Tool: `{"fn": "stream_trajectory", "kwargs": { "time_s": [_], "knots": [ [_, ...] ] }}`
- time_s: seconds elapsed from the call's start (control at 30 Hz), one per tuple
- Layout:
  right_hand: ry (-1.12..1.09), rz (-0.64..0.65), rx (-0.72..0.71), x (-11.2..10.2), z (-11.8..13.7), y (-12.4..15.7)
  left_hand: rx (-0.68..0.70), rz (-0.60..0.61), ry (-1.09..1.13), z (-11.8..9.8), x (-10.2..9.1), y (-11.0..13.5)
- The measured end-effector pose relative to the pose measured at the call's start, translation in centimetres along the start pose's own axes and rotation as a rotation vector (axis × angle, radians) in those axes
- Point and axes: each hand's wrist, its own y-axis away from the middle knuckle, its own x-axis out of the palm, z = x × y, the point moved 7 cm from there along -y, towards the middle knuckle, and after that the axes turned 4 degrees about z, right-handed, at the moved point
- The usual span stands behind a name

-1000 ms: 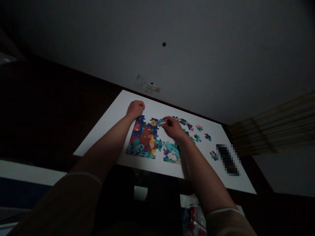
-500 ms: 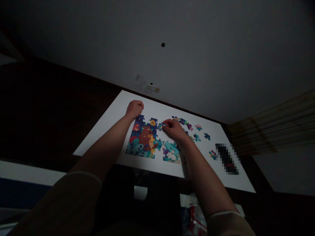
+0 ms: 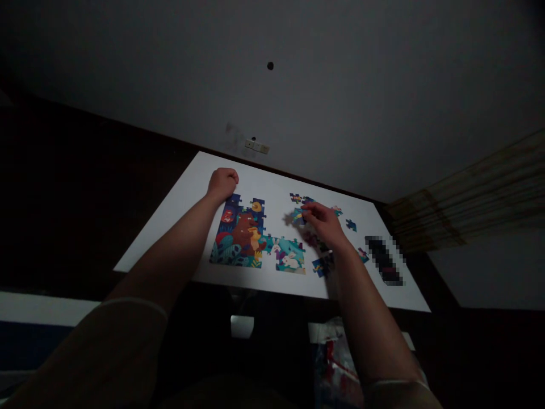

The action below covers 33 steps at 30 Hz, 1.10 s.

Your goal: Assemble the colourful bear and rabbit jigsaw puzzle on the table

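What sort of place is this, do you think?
Probably a dim room in a home: a partly assembled jigsaw puzzle lies on a white board, beneath a plain wall with a small wall plate and beside a curtain.

Rm: grey wall (image 3: 340, 102) | wall plate (image 3: 256, 146) | curtain (image 3: 464, 193) | dark desk (image 3: 85, 170) | dim light
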Motion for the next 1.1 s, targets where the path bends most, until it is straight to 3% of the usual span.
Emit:
{"fn": "stream_trajectory", "kwargs": {
  "time_s": [0.13, 0.2, 0.3, 0.4, 0.6, 0.83, 0.97, 1.1],
  "knots": [
    [0.119, -0.248, 0.063, -7.1, -2.3, 7.4, -0.003, -0.016, 0.003, 0.0, 0.0, -0.2],
    [0.135, -0.386, 0.119, -9.5, -4.1, 11.2, -0.006, -0.029, 0.003, -0.1, -0.1, -0.2],
    [0.11, -0.536, 0.175, -10.7, -6.5, 15.6, -0.01, -0.062, -0.001, -0.2, -0.5, 0.0],
    [0.07, -0.638, 0.214, -10.1, -8.0, 17.9, -0.036, -0.085, -0.02, -0.3, -0.8, 0.3],
    [0.002, -0.717, 0.222, -9.3, -8.7, 18.9, -0.068, -0.096, -0.089, 0.1, -0.9, 0.4],
    [-0.176, -0.712, 0.247, -9.6, -9.7, 18.7, -0.059, -0.124, -0.109, -0.3, -1.1, 0.5],
    [-0.176, -0.684, 0.24, -9.6, -9.9, 18.4, -0.031, -0.148, -0.174, -2.7, -2.0, 1.2],
    [-0.121, -0.665, 0.213, -9.6, -9.7, 18.2, 0.049, 0.011, -0.324, -6.0, -1.6, 2.4]
  ]
}}
